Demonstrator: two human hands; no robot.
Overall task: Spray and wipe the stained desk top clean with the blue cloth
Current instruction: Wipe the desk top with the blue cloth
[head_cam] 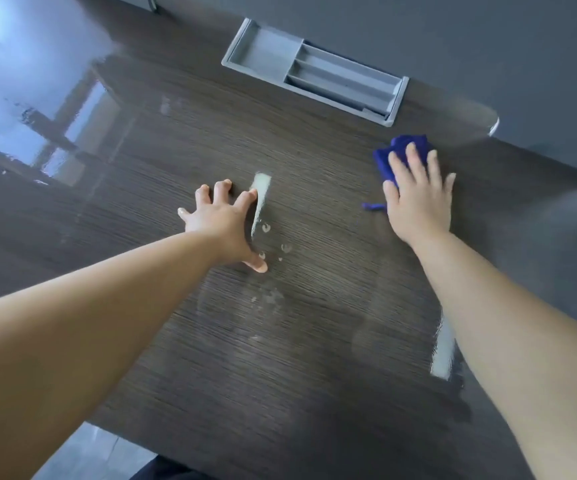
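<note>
Up close: pale dried streak (442,351) on dark wood-grain desk top (314,375), more whitish smears (262,187) mid-desk. Left hand (221,220) splayed on the wood, gripping nothing. Further out, right hand (418,199) flat, pressing crumpled blue cloth (392,157) down. Probably soft, light, bunchy, so best pinned under the palm. Grey recessed tray (314,74) at the back.

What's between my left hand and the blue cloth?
Head view: a pale streak beside the left hand, then bare desk top up to the blue cloth.
</note>
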